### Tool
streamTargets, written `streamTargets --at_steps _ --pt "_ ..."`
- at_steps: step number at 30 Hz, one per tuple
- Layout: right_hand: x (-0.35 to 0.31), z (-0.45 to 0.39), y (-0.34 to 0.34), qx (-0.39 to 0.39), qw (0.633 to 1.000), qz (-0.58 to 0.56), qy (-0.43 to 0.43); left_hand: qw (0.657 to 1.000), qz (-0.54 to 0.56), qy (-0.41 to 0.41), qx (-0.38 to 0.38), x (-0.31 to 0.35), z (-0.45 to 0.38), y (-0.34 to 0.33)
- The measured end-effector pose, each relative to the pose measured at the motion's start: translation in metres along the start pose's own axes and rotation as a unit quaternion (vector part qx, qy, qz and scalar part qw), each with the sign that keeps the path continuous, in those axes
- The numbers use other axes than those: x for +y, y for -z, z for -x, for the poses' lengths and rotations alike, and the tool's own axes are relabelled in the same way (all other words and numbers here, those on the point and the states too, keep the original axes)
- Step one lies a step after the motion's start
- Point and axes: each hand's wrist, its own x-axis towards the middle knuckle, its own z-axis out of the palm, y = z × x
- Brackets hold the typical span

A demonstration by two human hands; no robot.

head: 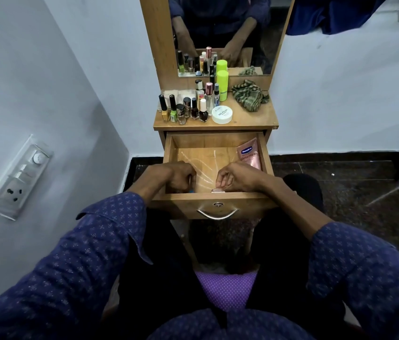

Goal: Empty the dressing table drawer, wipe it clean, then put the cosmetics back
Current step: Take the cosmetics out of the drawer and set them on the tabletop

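Wooden dressing table (250,119) against white wall, open drawer (214,200): left hand (180,176) curled, contents hidden, right hand (234,179) pinching small pale item (218,190) at front edge; best lifted clear, pink tube (249,157) in right rear corner next.

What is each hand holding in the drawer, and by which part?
Right hand pinches a small pale pink item by its top edge. Left hand is curled around something mostly hidden; I cannot tell what.
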Motion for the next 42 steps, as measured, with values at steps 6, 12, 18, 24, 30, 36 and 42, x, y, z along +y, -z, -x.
streamTargets --at_steps 6,12,18,24,30,36,42 --pt "0.000 -0.001 -0.001 -0.002 0.999 0.033 0.003 1.000 0.001 0.017 0.019 -0.007 -0.005 -0.010" --pt "0.002 0.002 -0.004 0.039 0.998 0.045 0.013 1.000 -0.009 0.020 0.015 -0.009 -0.003 -0.012" --pt "0.002 0.007 -0.005 0.075 0.997 0.023 -0.012 1.000 0.000 0.019 0.017 -0.009 -0.004 -0.013" --pt "0.004 0.008 -0.006 0.116 0.993 -0.012 -0.021 0.996 0.050 -0.004 0.069 -0.008 -0.002 -0.006" --pt "0.006 0.009 -0.007 0.123 0.992 0.002 -0.013 0.993 0.088 -0.006 0.082 -0.006 -0.001 -0.002" --pt "0.005 0.012 -0.007 0.156 0.987 0.022 -0.018 0.987 0.081 -0.003 0.141 0.000 -0.004 -0.016" --pt "0.003 0.019 -0.006 0.248 0.967 -0.046 -0.031 0.944 0.122 -0.058 0.301 0.008 0.006 0.003"
